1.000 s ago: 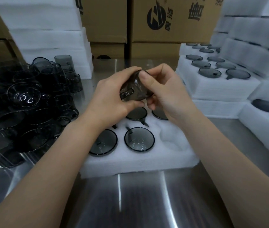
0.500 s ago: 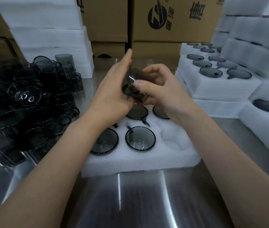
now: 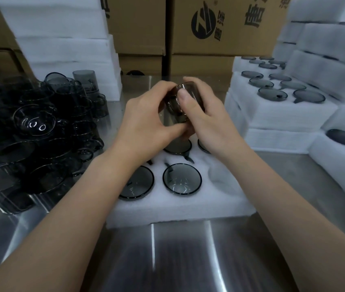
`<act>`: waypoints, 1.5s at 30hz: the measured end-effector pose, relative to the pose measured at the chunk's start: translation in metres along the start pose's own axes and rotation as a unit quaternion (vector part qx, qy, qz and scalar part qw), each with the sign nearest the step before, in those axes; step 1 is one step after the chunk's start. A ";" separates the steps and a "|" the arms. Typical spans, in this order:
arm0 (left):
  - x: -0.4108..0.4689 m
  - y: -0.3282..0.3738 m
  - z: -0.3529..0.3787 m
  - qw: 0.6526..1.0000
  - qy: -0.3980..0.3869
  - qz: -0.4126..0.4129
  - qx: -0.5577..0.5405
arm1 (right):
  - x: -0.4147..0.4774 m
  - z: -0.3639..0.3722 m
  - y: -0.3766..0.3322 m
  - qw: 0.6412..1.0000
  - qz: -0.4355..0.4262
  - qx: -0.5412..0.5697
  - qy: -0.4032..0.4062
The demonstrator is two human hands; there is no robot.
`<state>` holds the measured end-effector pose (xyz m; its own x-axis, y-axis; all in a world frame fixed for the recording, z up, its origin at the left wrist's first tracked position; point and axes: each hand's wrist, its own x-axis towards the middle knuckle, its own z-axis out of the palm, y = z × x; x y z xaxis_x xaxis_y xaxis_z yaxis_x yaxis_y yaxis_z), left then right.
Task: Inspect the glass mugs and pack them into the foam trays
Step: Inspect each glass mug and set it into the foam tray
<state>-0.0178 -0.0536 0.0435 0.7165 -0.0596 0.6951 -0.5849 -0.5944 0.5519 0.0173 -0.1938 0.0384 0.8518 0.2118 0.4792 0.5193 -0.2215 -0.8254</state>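
1. Left hand [image 3: 144, 119] and right hand [image 3: 207, 121], fingers curled, together grip one smoked-glass mug [image 3: 173, 106] above the foam tray [image 3: 188, 205], which lies mid-table [image 3: 167, 260].
2. Packed mugs [image 3: 181, 181] sit rim-up in the tray's pockets.
3. Loose mugs [image 3: 41, 133] are heaped along the table's left edge.
4. Filled trays [image 3: 283, 110] are stacked at the right edge.

Half a second ago I saw the left hand [image 3: 146, 121] with its fingers straight up against the smoked glass mug [image 3: 186, 86]; now they are curled round it again; the right hand [image 3: 209, 121] has laid its thumb across the near side; the mug has been turned between the two.
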 end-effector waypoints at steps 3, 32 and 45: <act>0.000 0.003 0.000 1.000 0.010 0.004 -0.020 | 0.001 0.001 -0.002 0.999 0.013 0.033 0.020; 0.000 0.003 0.001 0.998 -0.051 0.001 0.034 | 0.003 -0.002 0.004 0.978 0.103 0.181 -0.025; -0.006 0.006 -0.003 0.993 -0.053 0.101 0.020 | 0.006 -0.013 -0.002 0.895 0.216 0.379 -0.096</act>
<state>-0.0263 -0.0542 0.0439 0.6233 -0.2639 0.7361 -0.7065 -0.5935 0.3854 0.0225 -0.2045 0.0468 0.8964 0.4384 0.0658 -0.1140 0.3715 -0.9214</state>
